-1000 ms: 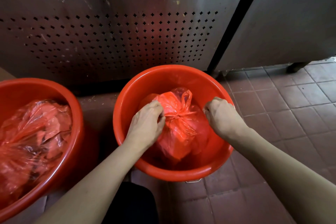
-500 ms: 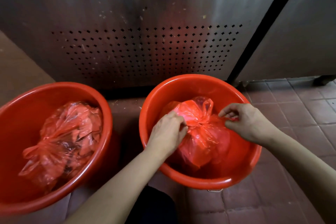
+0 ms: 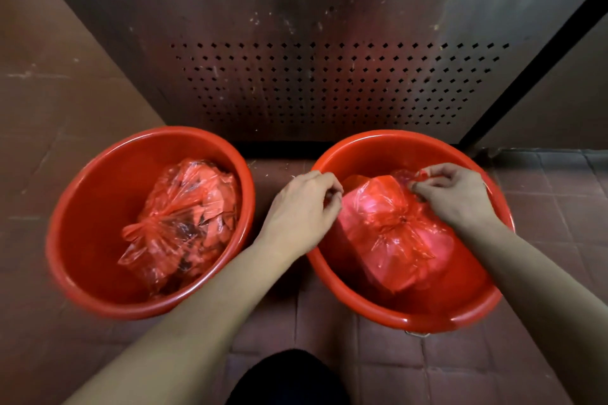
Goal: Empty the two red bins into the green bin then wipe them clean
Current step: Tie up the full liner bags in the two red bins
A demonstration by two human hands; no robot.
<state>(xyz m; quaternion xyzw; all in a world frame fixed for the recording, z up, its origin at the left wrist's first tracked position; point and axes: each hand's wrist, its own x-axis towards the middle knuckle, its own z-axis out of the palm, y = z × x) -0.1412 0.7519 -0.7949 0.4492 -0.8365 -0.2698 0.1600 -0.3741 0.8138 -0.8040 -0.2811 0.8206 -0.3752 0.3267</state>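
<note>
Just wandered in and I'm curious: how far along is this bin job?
Barely begun. Both red bins, left and right, hold tied red bags. The left hand and right hand are at the right bag. Emptying and wiping remain; no green bin shows.

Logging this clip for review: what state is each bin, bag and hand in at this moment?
Left red bin: upright on the floor, still holds a bag.
Left bag: knotted shut, lying inside its bin.
Right red bin: upright, still holds a bag.
Right bag: tied, inside its bin.
Left hand: fingers curled at the bag's edge; grip unclear.
Right hand: pinching a bit of the bag's plastic.
</note>
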